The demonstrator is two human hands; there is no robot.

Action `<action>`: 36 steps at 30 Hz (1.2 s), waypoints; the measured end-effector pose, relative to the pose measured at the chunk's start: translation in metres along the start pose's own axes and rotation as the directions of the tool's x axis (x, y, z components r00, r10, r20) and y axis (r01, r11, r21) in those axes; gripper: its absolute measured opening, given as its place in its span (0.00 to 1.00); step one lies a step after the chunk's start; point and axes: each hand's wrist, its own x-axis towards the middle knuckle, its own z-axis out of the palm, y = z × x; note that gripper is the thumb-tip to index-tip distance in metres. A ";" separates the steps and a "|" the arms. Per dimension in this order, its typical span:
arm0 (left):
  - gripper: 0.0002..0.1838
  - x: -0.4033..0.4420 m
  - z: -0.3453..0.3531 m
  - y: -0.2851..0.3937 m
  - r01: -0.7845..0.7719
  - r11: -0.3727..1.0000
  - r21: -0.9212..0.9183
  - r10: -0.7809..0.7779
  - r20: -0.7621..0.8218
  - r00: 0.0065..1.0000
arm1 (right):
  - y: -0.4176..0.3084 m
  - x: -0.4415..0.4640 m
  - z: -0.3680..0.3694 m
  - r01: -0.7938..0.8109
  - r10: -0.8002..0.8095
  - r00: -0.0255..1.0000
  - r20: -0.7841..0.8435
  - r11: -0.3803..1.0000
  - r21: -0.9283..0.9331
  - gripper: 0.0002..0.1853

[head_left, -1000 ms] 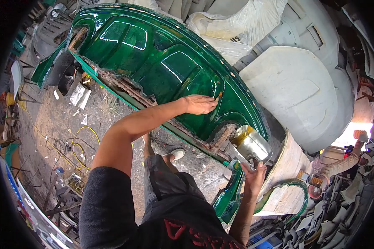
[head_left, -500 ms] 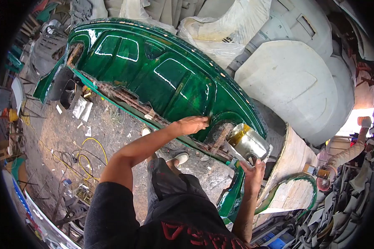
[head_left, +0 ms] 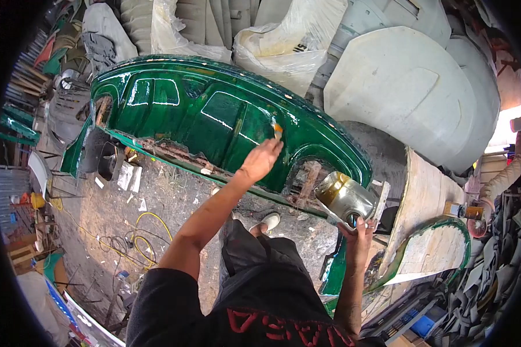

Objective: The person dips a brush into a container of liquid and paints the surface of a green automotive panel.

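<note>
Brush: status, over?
Left grip closed on brush, at green panel. Right grip holding can. Nothing visibly blocking brush.

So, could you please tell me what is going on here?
A person's left hand holds a paintbrush at a glossy green moulded panel; whether the bristles touch it is hard to tell. The right hand holds a tilted metal can, amber-stained inside, near the panel's right end.
</note>
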 end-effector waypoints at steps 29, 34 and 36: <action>0.15 -0.045 0.048 0.013 -0.148 0.987 -0.066 0.154 0.086 0.984 | 0.013 -0.005 -0.022 -0.081 0.087 0.994 -0.071 0.993 0.081 0.31; 0.11 -0.024 0.020 -0.006 0.061 0.905 -0.422 0.035 0.216 0.976 | 0.009 -0.002 -0.017 -0.071 0.075 0.996 -0.045 0.994 0.083 0.30; 0.09 0.006 -0.010 -0.006 0.061 0.862 -0.503 -0.069 0.001 0.998 | 0.009 0.001 -0.017 -0.068 0.069 0.997 -0.016 0.994 0.080 0.30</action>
